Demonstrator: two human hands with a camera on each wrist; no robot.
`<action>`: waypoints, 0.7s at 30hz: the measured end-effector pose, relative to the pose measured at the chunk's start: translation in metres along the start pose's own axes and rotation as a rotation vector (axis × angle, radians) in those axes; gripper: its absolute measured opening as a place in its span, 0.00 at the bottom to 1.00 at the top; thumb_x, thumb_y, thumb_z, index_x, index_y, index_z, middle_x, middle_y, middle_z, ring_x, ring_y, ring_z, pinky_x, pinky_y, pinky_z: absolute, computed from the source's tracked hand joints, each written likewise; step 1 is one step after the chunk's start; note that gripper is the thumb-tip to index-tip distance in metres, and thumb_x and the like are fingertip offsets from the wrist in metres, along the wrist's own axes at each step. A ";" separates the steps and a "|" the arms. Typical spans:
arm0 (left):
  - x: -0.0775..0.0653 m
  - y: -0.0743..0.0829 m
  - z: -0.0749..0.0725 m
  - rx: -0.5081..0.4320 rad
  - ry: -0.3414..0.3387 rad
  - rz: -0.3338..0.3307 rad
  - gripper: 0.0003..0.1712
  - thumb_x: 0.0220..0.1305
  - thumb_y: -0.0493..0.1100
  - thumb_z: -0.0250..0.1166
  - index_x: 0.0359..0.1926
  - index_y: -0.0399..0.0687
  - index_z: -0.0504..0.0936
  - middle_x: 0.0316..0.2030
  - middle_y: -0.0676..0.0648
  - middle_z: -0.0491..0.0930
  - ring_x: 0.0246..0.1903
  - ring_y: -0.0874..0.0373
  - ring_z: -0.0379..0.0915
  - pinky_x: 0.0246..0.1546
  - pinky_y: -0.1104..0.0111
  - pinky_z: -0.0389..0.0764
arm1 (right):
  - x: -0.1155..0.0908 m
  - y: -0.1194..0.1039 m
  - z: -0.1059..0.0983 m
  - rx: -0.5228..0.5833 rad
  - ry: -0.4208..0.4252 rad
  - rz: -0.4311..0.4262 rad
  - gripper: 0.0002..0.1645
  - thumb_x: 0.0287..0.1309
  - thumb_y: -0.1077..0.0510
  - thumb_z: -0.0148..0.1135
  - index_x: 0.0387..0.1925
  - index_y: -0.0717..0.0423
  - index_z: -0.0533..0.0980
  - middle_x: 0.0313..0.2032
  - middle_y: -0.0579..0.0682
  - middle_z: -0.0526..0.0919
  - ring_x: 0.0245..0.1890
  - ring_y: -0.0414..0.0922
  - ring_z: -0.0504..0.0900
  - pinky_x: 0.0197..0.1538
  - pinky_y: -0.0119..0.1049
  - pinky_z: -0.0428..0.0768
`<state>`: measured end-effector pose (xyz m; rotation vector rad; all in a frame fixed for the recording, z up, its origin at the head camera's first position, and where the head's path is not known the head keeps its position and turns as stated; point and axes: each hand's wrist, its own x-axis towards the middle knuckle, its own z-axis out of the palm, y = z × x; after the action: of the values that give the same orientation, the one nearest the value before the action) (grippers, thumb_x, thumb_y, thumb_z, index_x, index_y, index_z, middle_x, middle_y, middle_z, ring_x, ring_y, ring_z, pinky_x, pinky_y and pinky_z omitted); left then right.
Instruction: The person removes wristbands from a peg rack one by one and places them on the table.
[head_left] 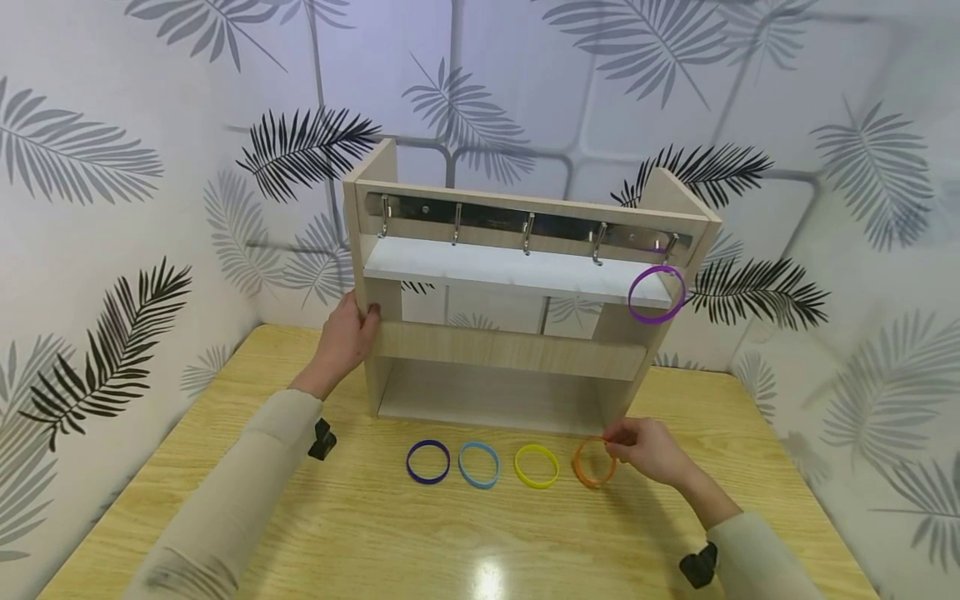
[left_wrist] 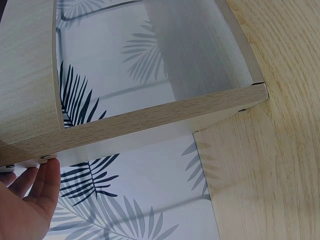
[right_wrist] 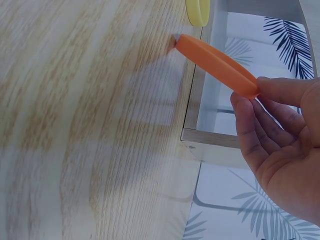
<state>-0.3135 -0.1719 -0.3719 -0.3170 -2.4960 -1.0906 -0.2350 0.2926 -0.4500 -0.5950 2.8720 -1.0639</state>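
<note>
My right hand (head_left: 647,450) pinches an orange silicone wristband (right_wrist: 217,65) between thumb and fingers. The band is tilted up, its far edge close over the table by the stand's front right corner. With my left hand (head_left: 345,342) I grip the left side panel of a pale wooden hook rack with shelves (head_left: 510,348); in the left wrist view the fingertips (left_wrist: 49,167) touch its outer face. A purple wristband (head_left: 634,312) hangs from the rightmost hook. In front of the rack lie a yellow wristband (head_left: 517,469), a light blue one (head_left: 480,485) and a dark purple one (head_left: 427,481).
A metal strip (head_left: 491,218) with several hooks runs across the rack's upper front. The rack stands on a wood-grain table (head_left: 420,542), close to a wall (head_left: 510,50) patterned with feathery leaves.
</note>
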 end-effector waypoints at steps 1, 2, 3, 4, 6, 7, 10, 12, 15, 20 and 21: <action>0.000 0.000 0.000 0.001 0.000 0.000 0.29 0.72 0.46 0.44 0.64 0.28 0.59 0.54 0.29 0.67 0.48 0.36 0.71 0.45 0.46 0.74 | 0.000 0.000 0.000 -0.001 0.002 0.003 0.07 0.56 0.65 0.63 0.37 0.64 0.80 0.31 0.48 0.83 0.30 0.43 0.81 0.31 0.33 0.78; 0.000 0.000 0.001 0.002 -0.001 0.000 0.29 0.72 0.45 0.44 0.64 0.28 0.59 0.54 0.29 0.67 0.48 0.36 0.71 0.45 0.46 0.73 | -0.001 0.001 0.000 0.000 0.001 0.002 0.07 0.56 0.65 0.63 0.37 0.64 0.80 0.31 0.48 0.83 0.31 0.42 0.81 0.31 0.33 0.78; 0.000 0.000 0.001 0.001 -0.001 0.000 0.29 0.71 0.45 0.44 0.64 0.27 0.59 0.54 0.29 0.68 0.48 0.36 0.71 0.46 0.46 0.73 | -0.001 0.001 0.000 0.001 0.000 0.003 0.07 0.56 0.66 0.62 0.37 0.64 0.80 0.31 0.48 0.83 0.31 0.43 0.81 0.31 0.33 0.78; 0.000 0.001 0.001 0.001 -0.003 0.000 0.29 0.71 0.45 0.44 0.64 0.27 0.59 0.54 0.29 0.67 0.48 0.36 0.71 0.46 0.46 0.73 | -0.001 0.001 -0.001 0.002 -0.002 0.001 0.07 0.56 0.66 0.62 0.37 0.64 0.80 0.31 0.49 0.83 0.31 0.43 0.81 0.31 0.33 0.78; 0.000 0.001 0.001 0.000 -0.002 0.001 0.29 0.71 0.45 0.44 0.64 0.27 0.59 0.54 0.29 0.67 0.49 0.36 0.70 0.46 0.46 0.73 | -0.001 0.001 -0.002 0.003 -0.004 0.003 0.07 0.57 0.66 0.62 0.38 0.65 0.79 0.31 0.49 0.83 0.31 0.43 0.81 0.31 0.33 0.78; 0.001 0.001 0.001 -0.001 -0.001 0.003 0.29 0.71 0.45 0.44 0.64 0.27 0.59 0.55 0.29 0.67 0.49 0.36 0.70 0.46 0.46 0.73 | -0.002 0.001 -0.002 0.003 -0.004 0.004 0.07 0.57 0.66 0.62 0.38 0.65 0.79 0.31 0.50 0.83 0.31 0.44 0.81 0.31 0.33 0.78; 0.001 0.001 0.001 -0.003 0.002 0.007 0.29 0.71 0.45 0.45 0.64 0.27 0.59 0.55 0.29 0.67 0.49 0.35 0.70 0.46 0.46 0.74 | -0.001 0.000 -0.003 0.006 -0.009 -0.005 0.07 0.57 0.67 0.61 0.38 0.66 0.79 0.31 0.50 0.83 0.31 0.45 0.81 0.31 0.33 0.78; 0.001 0.000 0.000 -0.002 0.007 0.005 0.29 0.71 0.45 0.45 0.64 0.27 0.59 0.55 0.28 0.67 0.49 0.35 0.70 0.46 0.46 0.74 | -0.001 -0.001 -0.003 0.003 -0.010 -0.012 0.07 0.56 0.66 0.62 0.38 0.66 0.79 0.31 0.51 0.83 0.31 0.44 0.81 0.31 0.33 0.78; 0.000 0.000 -0.001 0.001 0.009 -0.003 0.29 0.71 0.45 0.45 0.64 0.27 0.60 0.55 0.28 0.67 0.48 0.35 0.70 0.46 0.45 0.74 | 0.001 0.001 -0.002 0.005 -0.016 -0.012 0.08 0.56 0.66 0.62 0.38 0.67 0.79 0.31 0.50 0.83 0.31 0.44 0.81 0.31 0.33 0.78; 0.000 0.001 -0.001 -0.008 0.002 -0.001 0.28 0.71 0.45 0.44 0.64 0.27 0.60 0.54 0.28 0.67 0.49 0.35 0.70 0.46 0.45 0.73 | 0.002 0.007 0.000 0.040 -0.034 0.007 0.08 0.56 0.67 0.61 0.38 0.68 0.78 0.31 0.52 0.83 0.29 0.44 0.80 0.30 0.33 0.78; 0.000 0.001 0.000 -0.007 0.001 0.000 0.28 0.72 0.45 0.44 0.64 0.26 0.60 0.54 0.28 0.67 0.49 0.35 0.70 0.46 0.45 0.73 | 0.002 0.009 0.000 0.051 -0.040 0.013 0.09 0.57 0.66 0.61 0.39 0.68 0.78 0.31 0.53 0.83 0.29 0.45 0.80 0.30 0.34 0.79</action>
<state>-0.3129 -0.1717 -0.3713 -0.3179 -2.4917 -1.0998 -0.2395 0.2979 -0.4557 -0.5863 2.8018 -1.1065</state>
